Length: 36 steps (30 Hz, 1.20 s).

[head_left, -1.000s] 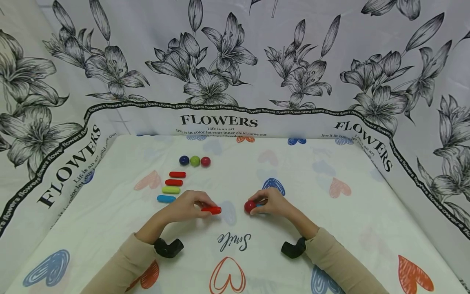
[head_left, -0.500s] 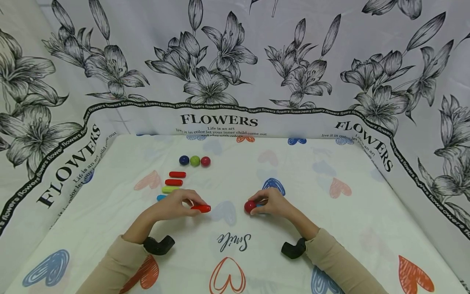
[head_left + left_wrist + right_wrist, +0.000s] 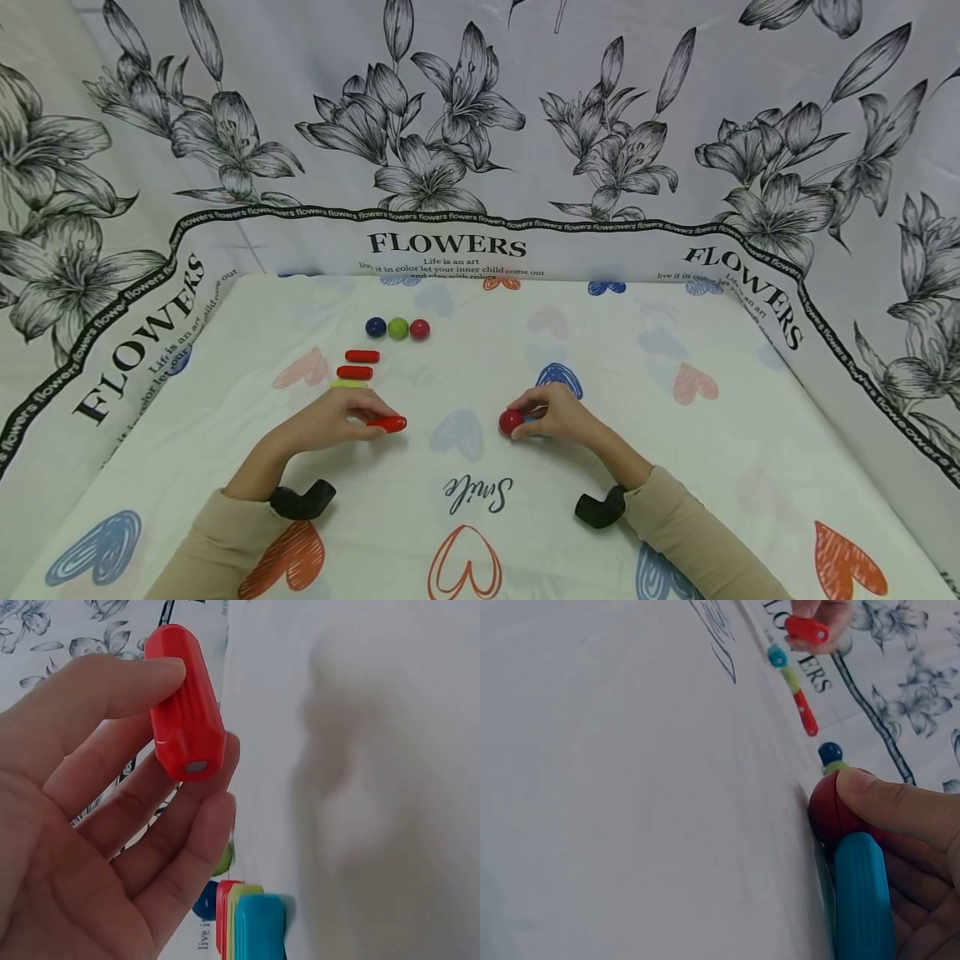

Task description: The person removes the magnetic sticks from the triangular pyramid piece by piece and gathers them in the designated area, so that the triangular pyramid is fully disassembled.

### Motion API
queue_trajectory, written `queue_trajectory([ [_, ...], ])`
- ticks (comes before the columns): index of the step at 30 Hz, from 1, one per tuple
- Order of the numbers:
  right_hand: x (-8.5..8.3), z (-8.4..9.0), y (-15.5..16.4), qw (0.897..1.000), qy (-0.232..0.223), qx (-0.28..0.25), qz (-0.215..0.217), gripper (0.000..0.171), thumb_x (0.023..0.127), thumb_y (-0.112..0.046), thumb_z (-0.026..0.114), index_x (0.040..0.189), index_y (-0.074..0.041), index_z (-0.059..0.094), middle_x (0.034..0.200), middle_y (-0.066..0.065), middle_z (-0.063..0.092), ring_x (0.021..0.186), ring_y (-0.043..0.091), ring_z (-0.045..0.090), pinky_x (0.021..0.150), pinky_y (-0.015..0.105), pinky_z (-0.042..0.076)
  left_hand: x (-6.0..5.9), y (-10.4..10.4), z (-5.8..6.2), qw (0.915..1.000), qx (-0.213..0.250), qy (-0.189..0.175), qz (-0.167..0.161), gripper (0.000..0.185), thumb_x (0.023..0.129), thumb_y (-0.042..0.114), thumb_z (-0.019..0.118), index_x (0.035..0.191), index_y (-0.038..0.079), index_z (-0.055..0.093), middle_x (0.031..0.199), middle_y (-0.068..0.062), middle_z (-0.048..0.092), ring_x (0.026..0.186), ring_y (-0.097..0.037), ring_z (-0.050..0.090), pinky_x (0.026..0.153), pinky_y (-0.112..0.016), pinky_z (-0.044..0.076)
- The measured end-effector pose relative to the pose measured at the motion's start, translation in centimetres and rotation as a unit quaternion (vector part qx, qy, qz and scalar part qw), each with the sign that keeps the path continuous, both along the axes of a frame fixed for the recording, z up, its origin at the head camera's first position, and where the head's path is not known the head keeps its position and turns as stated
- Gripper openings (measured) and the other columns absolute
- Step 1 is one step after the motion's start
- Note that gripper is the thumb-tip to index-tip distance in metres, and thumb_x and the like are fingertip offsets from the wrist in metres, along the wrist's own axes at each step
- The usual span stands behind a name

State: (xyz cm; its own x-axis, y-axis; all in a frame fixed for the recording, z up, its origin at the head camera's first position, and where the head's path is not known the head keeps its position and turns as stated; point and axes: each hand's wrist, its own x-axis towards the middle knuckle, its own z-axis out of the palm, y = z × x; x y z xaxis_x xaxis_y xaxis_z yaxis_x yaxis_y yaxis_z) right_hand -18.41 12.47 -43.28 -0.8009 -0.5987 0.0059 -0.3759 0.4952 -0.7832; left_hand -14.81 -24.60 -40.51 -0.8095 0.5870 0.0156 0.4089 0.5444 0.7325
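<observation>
1. Red stick [image 3: 387,423] is pinched by the left hand [image 3: 330,419], long axis left-right, just above the cloth [image 3: 735,467].
2. Red ball [image 3: 511,421] and a blue stick [image 3: 862,896] are gripped together by the right hand [image 3: 562,415], well apart rightward.
3. The stick row [image 3: 357,364] lies just beyond the left hand.
4. Three balls [image 3: 398,328] sit farthest back.

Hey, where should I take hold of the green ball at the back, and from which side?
Take the green ball from above, grip across its front and back. A blue ball and a dark red ball sit close on its left and right, so those sides leave little room for fingers.
</observation>
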Motion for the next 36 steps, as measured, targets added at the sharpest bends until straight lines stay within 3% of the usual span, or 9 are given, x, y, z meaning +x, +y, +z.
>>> queue_trajectory([
  [11,-0.2,-0.3,0.1,1.000,-0.001,-0.003,0.004,0.033,0.076,-0.013,0.081,0.105,0.000,0.071,0.106,0.019,0.073,0.094,0.025,0.071,0.080,0.027,0.060,0.5,-2.1,0.0,0.9989,-0.027,0.007,0.036,0.024,0.083,0.019,0.074,0.105,0.012,0.074,0.101,-0.006,0.074,0.087,0.005,0.058,0.075,-0.017,0.052],
  [26,-0.1,-0.1,0.1,1.000,0.016,0.003,0.010,0.034,0.076,-0.014,0.081,0.105,0.000,0.071,0.105,0.018,0.073,0.093,0.025,0.071,0.081,0.027,0.060,1.0,-4.6,-0.2,0.9960,-0.029,-0.027,0.080,0.023,0.083,0.022,0.074,0.103,0.010,0.074,0.104,-0.011,0.074,0.089,0.011,0.057,0.075,-0.014,0.052],
  [36,-0.2,-0.1,0.1,1.000,0.014,0.004,0.008,0.034,0.076,-0.014,0.081,0.105,0.000,0.071,0.105,0.018,0.073,0.093,0.024,0.071,0.082,0.027,0.060,1.3,-6.3,-0.8,0.9894,-0.039,-0.045,0.132,0.022,0.082,0.025,0.076,0.101,0.014,0.075,0.102,-0.007,0.075,0.085,0.010,0.055,0.069,-0.015,0.050],
])
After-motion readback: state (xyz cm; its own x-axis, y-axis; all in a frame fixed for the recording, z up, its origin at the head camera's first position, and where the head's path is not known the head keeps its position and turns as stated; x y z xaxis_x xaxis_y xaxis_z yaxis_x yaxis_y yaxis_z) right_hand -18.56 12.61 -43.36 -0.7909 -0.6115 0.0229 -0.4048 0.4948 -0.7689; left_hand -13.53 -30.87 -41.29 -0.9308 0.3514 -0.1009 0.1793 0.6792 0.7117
